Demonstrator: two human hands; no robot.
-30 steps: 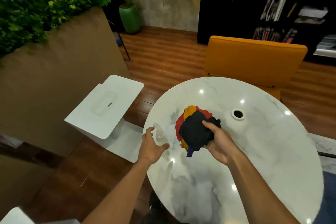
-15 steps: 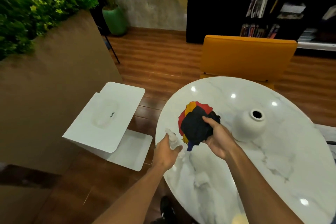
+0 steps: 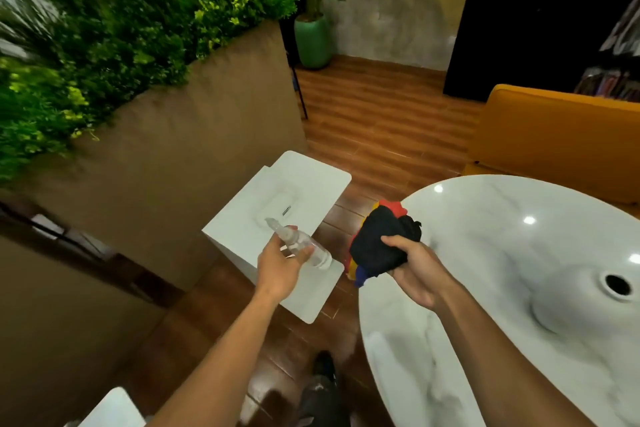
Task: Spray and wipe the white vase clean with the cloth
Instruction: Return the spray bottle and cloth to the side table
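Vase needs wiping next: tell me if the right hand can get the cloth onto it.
Probably yes. The right hand grips the cloth over the table's edge, and only bare marble lies between it and the white vase.

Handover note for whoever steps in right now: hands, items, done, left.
Left hand: holding the clear spray bottle off the table, over the white side stand, nozzle pointing away from the vase.
Right hand: gripping the bunched dark cloth with red, yellow and blue edges, at the marble table's left rim.
White vase: upright on the table, right of both hands, untouched.
Done: bottle and cloth picked up.
Left: aim the bottle at the vase, spray, then wipe with the cloth. No visible sign of spraying on the vase.
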